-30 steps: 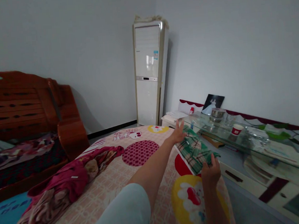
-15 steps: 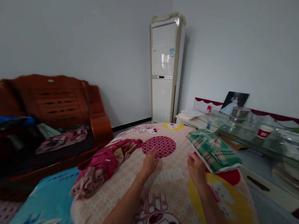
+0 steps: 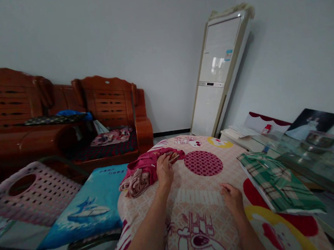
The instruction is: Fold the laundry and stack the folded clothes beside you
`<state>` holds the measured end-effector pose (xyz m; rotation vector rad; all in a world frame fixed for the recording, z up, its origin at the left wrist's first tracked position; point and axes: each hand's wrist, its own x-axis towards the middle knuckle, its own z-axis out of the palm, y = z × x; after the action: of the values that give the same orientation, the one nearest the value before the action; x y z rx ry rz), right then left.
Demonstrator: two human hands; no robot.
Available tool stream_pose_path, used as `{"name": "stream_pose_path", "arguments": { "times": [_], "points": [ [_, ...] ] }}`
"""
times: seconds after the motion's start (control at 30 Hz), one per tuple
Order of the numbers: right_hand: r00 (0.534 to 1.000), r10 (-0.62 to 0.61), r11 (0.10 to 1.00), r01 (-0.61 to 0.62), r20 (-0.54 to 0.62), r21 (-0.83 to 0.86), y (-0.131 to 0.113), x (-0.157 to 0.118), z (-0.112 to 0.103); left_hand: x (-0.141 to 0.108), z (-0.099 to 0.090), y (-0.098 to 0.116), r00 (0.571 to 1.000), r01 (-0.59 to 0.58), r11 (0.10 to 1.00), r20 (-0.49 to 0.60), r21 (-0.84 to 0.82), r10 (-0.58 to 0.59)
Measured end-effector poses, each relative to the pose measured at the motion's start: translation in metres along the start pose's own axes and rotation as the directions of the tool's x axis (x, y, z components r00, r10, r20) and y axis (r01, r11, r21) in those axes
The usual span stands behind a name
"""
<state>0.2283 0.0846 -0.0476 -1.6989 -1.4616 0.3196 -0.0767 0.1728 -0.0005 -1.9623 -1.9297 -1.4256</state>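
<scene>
My left hand [image 3: 165,170] lies over the right part of a crumpled magenta garment [image 3: 151,161], its fingers loosely bent and no firm grip visible. The garment has a pale bunched part and a patterned dark part. Over the patterned cloth [image 3: 186,192] covering the round table, my right hand [image 3: 233,197] hovers or rests with fingers half bent and apart, holding nothing. To its right is a folded green plaid garment [image 3: 278,181], flat near the table's right edge; the hand does not touch it.
A chair with a blue cushion [image 3: 94,200] and pink woven back [image 3: 30,189] stands left. Behind it is a wooden sofa [image 3: 110,102] with cloths on it. A tall air conditioner [image 3: 212,79] fills the corner. A glass-topped cabinet [image 3: 284,150] with a metal bowl [image 3: 322,137] borders the right.
The view has turned left. My left hand has moved left from near the pink dotted circle onto the magenta garment. My right hand has moved away from the green plaid garment.
</scene>
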Motion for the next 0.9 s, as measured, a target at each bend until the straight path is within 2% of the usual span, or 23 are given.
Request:
{"name": "stream_pose_path", "arguments": {
  "times": [0.17,0.33,0.43,0.53,0.6,0.73,0.9],
  "points": [
    [1.0,0.009,1.0,-0.009,-0.007,0.022,-0.001,0.0,-0.001,0.009,-0.035,-0.014,0.983,0.139,0.979,-0.141,0.149,-0.118],
    [1.0,0.018,0.999,-0.018,-0.01,0.029,0.0,0.001,0.0,0.012,-0.046,-0.031,0.973,0.223,0.957,-0.097,0.184,-0.208],
    [0.999,0.039,0.998,-0.038,-0.005,0.054,0.001,0.0,0.001,0.015,-0.049,-0.029,0.971,0.235,0.947,-0.091,0.22,-0.22],
    [0.999,0.044,0.997,-0.044,-0.006,0.07,0.0,-0.001,0.001,0.014,-0.051,-0.008,0.975,0.195,0.96,-0.146,0.203,-0.167],
    [0.999,0.037,0.996,-0.036,-0.009,0.086,-0.001,-0.001,0.0,0.01,-0.049,0.014,0.986,0.102,0.986,-0.144,0.134,-0.083],
    [0.999,0.049,0.99,-0.048,-0.004,0.134,-0.003,-0.003,-0.001,-0.011,-0.031,0.063,0.991,-0.126,0.986,0.031,-0.107,0.13],
    [0.998,0.053,0.953,-0.062,0.038,0.297,-0.018,-0.009,-0.003,-0.05,-0.004,0.108,0.937,-0.152,0.888,0.224,-0.433,0.27]
  ]
}}
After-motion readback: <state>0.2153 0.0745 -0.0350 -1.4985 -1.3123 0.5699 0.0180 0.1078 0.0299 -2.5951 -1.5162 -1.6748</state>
